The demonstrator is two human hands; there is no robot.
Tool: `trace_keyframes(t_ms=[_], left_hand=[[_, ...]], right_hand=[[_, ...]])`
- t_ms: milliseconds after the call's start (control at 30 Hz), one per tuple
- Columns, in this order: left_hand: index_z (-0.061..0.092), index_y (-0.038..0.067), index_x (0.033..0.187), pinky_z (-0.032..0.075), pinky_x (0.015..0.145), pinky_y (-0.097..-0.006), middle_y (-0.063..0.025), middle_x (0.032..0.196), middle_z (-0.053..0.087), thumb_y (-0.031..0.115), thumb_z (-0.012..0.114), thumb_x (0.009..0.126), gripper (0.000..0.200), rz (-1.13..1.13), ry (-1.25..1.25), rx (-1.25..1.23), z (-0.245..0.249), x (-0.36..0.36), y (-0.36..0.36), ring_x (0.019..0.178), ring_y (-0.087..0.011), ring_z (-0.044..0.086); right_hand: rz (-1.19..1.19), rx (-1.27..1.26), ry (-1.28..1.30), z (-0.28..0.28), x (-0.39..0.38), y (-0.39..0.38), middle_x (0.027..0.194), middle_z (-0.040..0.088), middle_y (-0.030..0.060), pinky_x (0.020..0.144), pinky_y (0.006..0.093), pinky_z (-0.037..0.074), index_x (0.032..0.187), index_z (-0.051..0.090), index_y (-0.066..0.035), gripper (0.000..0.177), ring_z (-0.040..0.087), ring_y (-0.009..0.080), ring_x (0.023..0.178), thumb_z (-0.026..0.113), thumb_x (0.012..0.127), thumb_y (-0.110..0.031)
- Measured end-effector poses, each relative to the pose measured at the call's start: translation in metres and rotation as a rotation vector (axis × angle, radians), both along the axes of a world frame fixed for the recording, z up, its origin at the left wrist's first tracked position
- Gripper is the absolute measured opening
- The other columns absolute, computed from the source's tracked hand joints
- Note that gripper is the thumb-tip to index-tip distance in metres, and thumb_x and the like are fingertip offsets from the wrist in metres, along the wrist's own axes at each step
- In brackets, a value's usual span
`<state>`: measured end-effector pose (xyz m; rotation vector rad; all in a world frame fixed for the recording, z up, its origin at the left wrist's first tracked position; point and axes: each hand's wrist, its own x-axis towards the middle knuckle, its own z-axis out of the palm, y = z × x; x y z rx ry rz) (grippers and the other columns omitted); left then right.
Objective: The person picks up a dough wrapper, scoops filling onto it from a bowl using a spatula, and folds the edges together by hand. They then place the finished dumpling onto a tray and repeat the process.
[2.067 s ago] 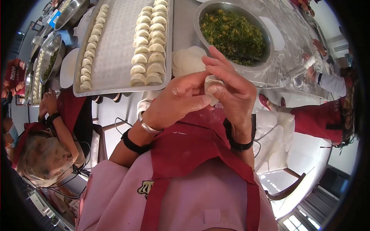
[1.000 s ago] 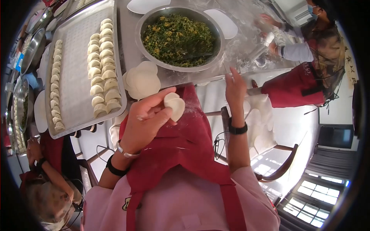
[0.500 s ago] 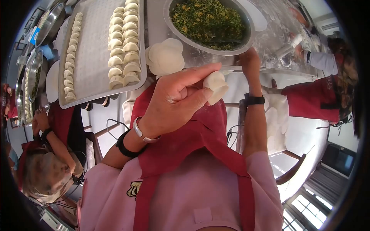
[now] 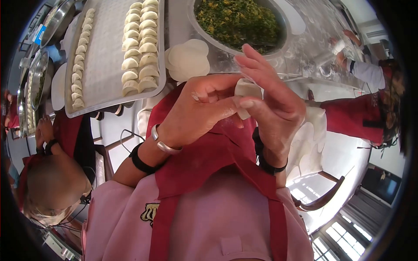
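Floury steel worktop (image 4: pixel 320 50) has one silver metal tray (image 4: pixel 104 56) with three rows of pale crescent dumplings (image 4: pixel 148 59), while left hand (image 4: pixel 200 108) and right hand (image 4: pixel 281 103) pinch one white dough piece (image 4: pixel 249 90).

Left hand (image 4: pixel 196 111) holds wrapper (image 4: pixel 248 90), right hand (image 4: pixel 278 102) touching it, centre; dumpling tray (image 4: pixel 109 52), upper left; greens bowl (image 4: pixel 284 32), top centre.

A pink shirt (image 4: pixel 217 213) with a gold-and-black emblem (image 4: pixel 150 212), red apron (image 4: pixel 200 161), black wristbands (image 4: pixel 142 162) and silver bangle (image 4: pixel 168 149) are worn.
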<state>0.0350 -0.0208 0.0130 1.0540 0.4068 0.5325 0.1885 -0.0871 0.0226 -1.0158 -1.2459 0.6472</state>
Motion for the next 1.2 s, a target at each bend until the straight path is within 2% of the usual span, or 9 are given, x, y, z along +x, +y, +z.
trace_keyframes(t_ms=[133,333,433,533,633,833,933,1033,1200], left_hand=[[0.061,-0.006,0.115,0.06,0.07,-0.0301,-0.0104,0.099,0.068,0.009,0.061,0.097,0.024,-0.001,-0.028,-0.036,-0.002,-0.004,0.0,0.082,-0.0183,0.069],[0.062,-0.006,0.115,0.061,0.072,-0.0301,-0.0107,0.099,0.068,0.008,0.062,0.097,0.024,-0.007,0.026,0.009,-0.006,-0.006,0.0,0.083,-0.0185,0.069],[0.061,-0.006,0.118,0.061,0.072,-0.03,-0.0109,0.101,0.068,0.007,0.062,0.096,0.026,0.01,0.026,0.022,-0.005,-0.008,-0.001,0.083,-0.0187,0.069],[0.06,-0.007,0.122,0.061,0.071,-0.0298,-0.0111,0.102,0.069,0.007,0.063,0.095,0.03,0.033,-0.016,0.002,-0.001,-0.009,-0.001,0.082,-0.0184,0.07],[0.062,-0.005,0.122,0.055,0.064,-0.0234,-0.0057,0.092,0.068,0.009,0.064,0.096,0.03,0.058,-0.005,-0.074,0.006,-0.008,-0.003,0.071,-0.012,0.067],[0.059,-0.006,0.126,0.054,0.064,-0.0233,-0.0062,0.091,0.068,0.012,0.066,0.095,0.036,0.017,0.055,-0.019,0.005,-0.009,0.0,0.069,-0.0124,0.067],[0.063,-0.008,0.115,0.06,0.067,-0.0284,-0.0114,0.096,0.069,0.007,0.062,0.096,0.025,-0.007,0.064,-0.025,0.011,-0.011,0.002,0.076,-0.0197,0.07],[0.062,-0.008,0.116,0.06,0.066,-0.0297,-0.0109,0.092,0.067,0.008,0.058,0.097,0.026,0.0,0.027,-0.13,0.002,-0.013,0.001,0.073,-0.0196,0.069],[0.057,-0.007,0.126,0.06,0.062,-0.0309,-0.0116,0.088,0.066,0.009,0.054,0.097,0.033,0.024,0.059,-0.22,0.001,-0.016,0.002,0.067,-0.018,0.067]], right_hand=[[0.032,-0.038,-0.016,-0.005,-0.003,0.006,0.112,0.07,0.0205,0.107,0.0453,0.042,0.102,0.071,0.003,0.027,0.056,0.0364,0.126,0.075,0.076,0.005],[-0.007,0.047,-0.222,-0.014,0.001,0.012,0.104,0.073,0.0167,0.107,0.0476,0.042,0.089,0.072,0.0,0.012,0.06,0.0348,0.121,0.075,0.078,0.002],[0.039,0.016,-0.197,-0.016,0.001,0.011,0.111,0.071,0.0177,0.106,0.0469,0.043,0.097,0.072,0.0,0.019,0.056,0.0345,0.126,0.075,0.078,0.0],[0.113,-0.081,-0.025,-0.011,-0.002,0.008,0.121,0.067,0.0198,0.106,0.0452,0.044,0.111,0.07,0.001,0.032,0.05,0.0346,0.133,0.077,0.079,-0.002],[0.172,-0.051,0.151,-0.015,-0.003,0.008,0.131,0.061,0.0224,0.106,0.0424,0.044,0.123,0.065,0.004,0.046,0.042,0.0346,0.139,0.078,0.079,-0.005],[0.201,-0.022,0.059,-0.02,0.004,0.006,0.134,0.058,0.0241,0.107,0.0427,0.043,0.123,0.063,0.006,0.047,0.042,0.0341,0.139,0.077,0.08,-0.004],[0.159,0.0,0.069,-0.021,0.003,0.005,0.131,0.061,0.0232,0.107,0.0434,0.043,0.123,0.064,0.004,0.042,0.045,0.0356,0.136,0.074,0.082,-0.001],[-0.007,0.046,-0.365,-0.016,0.008,0.003,0.129,0.063,0.0209,0.106,0.0451,0.044,0.119,0.067,0.0,0.039,0.048,0.0385,0.134,0.072,0.081,0.002],[-0.17,0.157,-0.781,-0.015,0.01,0.005,0.126,0.065,0.0141,0.103,0.0467,0.045,0.113,0.072,-0.011,0.042,0.053,0.0394,0.128,0.073,0.072,-0.002]])
